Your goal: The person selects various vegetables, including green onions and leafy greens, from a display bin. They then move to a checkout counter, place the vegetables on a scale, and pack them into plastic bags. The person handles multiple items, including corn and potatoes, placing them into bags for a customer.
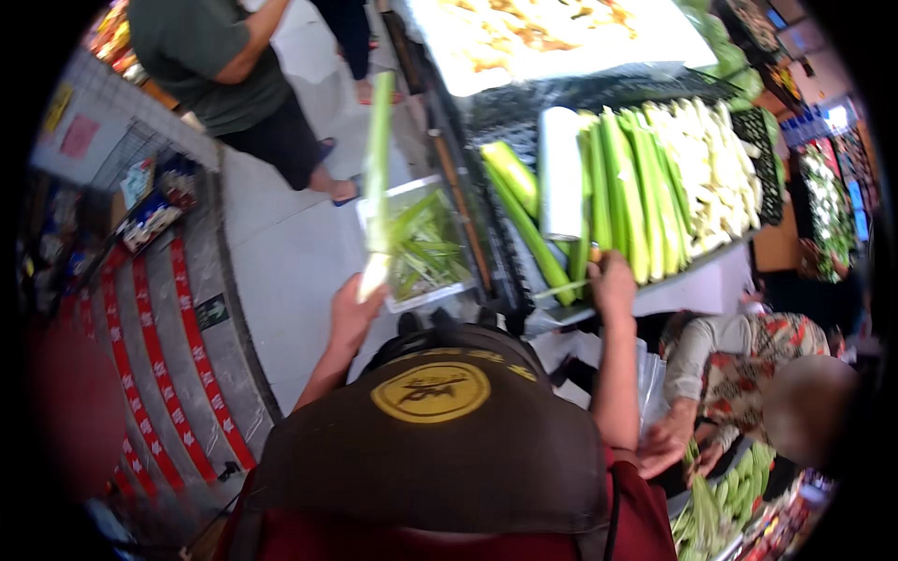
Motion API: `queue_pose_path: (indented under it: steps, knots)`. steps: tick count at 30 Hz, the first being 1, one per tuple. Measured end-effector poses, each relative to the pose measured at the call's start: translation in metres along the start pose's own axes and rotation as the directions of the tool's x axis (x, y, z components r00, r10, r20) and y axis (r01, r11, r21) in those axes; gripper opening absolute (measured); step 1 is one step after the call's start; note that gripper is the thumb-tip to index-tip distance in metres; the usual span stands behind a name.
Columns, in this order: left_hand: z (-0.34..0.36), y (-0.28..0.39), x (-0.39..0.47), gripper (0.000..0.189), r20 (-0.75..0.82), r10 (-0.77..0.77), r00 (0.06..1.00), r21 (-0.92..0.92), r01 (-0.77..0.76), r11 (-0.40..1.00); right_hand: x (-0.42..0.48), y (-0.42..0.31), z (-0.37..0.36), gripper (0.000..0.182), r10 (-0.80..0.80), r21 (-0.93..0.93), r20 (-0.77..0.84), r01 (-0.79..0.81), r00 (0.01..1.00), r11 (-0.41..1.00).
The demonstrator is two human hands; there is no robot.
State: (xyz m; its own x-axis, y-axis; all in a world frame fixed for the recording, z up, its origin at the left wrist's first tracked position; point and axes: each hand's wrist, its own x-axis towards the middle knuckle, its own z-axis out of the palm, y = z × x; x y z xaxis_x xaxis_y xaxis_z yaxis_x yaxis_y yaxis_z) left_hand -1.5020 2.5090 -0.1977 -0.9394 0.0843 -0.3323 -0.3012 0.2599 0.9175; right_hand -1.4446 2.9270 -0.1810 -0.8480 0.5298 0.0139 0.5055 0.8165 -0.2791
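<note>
My left hand (356,308) grips the white base of a long green vegetable stalk (379,175), which stands upright over a white plastic basket (414,305) of green leaf trimmings (428,252). A loose leaf bends out from the stalk's right side. My right hand (613,280) is closed at the near edge of the vegetable display, around a slim tool (595,252) with an orange end; it looks like a small knife, mostly hidden by the fingers. Just beyond lie long green stalks (631,196), a roll of clear plastic bags (561,175) and a heap of peeled white shoots (712,175).
A person in dark shorts (266,147) stands at the upper left. At the lower right, another person's hand (670,438) reaches close to my right arm, above green vegetables (729,491). A brightly lit white tray (547,35) stands behind the stalks. Red strips (203,350) line the floor at left.
</note>
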Motion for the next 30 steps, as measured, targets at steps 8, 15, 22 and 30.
queue_pose_path:
  steps: [8, 15, 22, 30]
  knots:
    - [0.008, 0.029, 0.004, 0.035, -0.035, 0.128, 0.991, 0.263, -0.114, 0.958, 0.001, 0.000, -0.014, 0.017, 0.032, 0.305, -0.128, 0.009, 0.991, 0.952]
    - [0.004, 0.040, 0.003, 0.045, 0.011, 0.097, 0.995, 0.322, -0.095, 0.942, -0.057, -0.113, -0.032, 0.018, -0.494, 0.475, -0.155, 0.503, 0.856, 0.722]
    - [0.008, 0.050, 0.002, 0.043, 0.106, 0.149, 0.983, 0.354, -0.177, 0.918, -0.074, -0.189, -0.015, 0.024, -0.735, 0.491, 0.119, 0.604, 0.668, 0.628]
    - [0.013, 0.048, -0.001, 0.039, 0.113, 0.200, 0.973, 0.409, -0.229, 0.883, -0.074, -0.185, 0.006, 0.024, -0.722, 0.489, 0.209, 0.569, 0.660, 0.662]
